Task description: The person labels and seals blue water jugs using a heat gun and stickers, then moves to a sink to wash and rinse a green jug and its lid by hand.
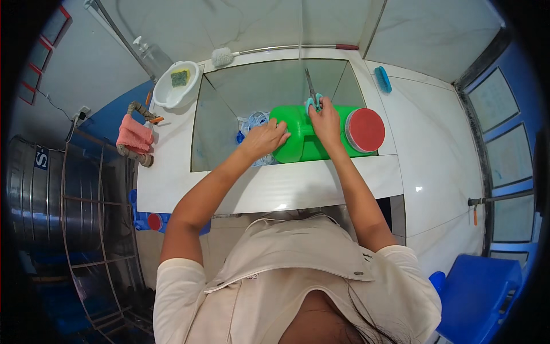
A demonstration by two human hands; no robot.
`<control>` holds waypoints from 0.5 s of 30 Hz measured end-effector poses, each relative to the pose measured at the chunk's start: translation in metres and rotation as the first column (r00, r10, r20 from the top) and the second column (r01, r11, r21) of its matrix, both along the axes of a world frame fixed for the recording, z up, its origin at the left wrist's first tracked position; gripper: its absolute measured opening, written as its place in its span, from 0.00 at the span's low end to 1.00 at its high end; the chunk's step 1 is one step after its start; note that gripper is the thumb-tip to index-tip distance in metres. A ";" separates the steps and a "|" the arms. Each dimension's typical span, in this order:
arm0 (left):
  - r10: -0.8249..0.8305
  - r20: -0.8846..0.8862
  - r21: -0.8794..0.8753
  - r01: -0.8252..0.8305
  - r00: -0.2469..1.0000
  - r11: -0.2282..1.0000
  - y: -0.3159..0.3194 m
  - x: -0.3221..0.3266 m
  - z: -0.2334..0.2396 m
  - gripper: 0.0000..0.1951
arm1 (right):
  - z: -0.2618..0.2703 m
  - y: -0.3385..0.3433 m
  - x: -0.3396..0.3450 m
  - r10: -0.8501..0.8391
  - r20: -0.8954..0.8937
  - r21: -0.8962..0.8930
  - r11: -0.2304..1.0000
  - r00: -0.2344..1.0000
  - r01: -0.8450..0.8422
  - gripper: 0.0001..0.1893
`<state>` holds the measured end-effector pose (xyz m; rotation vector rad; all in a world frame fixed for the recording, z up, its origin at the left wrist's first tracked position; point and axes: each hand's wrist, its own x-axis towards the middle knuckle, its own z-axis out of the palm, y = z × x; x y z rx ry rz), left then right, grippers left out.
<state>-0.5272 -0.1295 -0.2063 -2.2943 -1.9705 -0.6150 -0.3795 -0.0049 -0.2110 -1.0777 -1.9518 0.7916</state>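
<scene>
A green plastic jug [296,148] with a red screw lid [365,130] lies on its side across the right part of a sunken basin [275,84]. My left hand [263,139] bends its fingers against the left end of the jug; whether it pinches anything there is hidden. In my right hand [325,122], above the jug's handle, is a pair of scissors [313,92] with light blue grips. Their blades point away from me and look closed. Under and beside my left hand lies a bundle of clear and blue plastic [256,120], partly covered.
A white bowl [165,94] holds a sponge [180,78], near a pump bottle [154,56]. Behind the basin lies a long-handled brush [283,49]. A blue scrub brush [383,80] is at right. A pink cloth [135,134] hangs on a pipe with taps [148,160].
</scene>
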 end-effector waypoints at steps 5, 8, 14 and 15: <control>0.234 -0.014 0.121 -0.230 0.972 0.966 0.010 0.015 -0.021 0.12 | -0.004 0.001 -0.002 -0.062 0.029 0.038 0.997 0.998 0.061 0.17; 0.369 0.061 0.042 -0.372 0.927 0.927 0.010 0.021 -0.024 0.11 | -0.007 0.000 -0.003 -0.088 0.043 0.131 0.988 0.995 0.082 0.17; 0.513 0.200 -0.006 -0.523 0.835 0.852 0.013 0.030 -0.023 0.13 | -0.005 -0.004 -0.006 -0.118 0.016 0.056 0.992 0.993 0.117 0.16; 0.543 0.259 -0.079 -0.542 0.799 0.836 0.012 0.028 -0.024 0.13 | -0.004 -0.004 -0.006 -0.124 0.005 0.070 0.990 0.992 0.123 0.16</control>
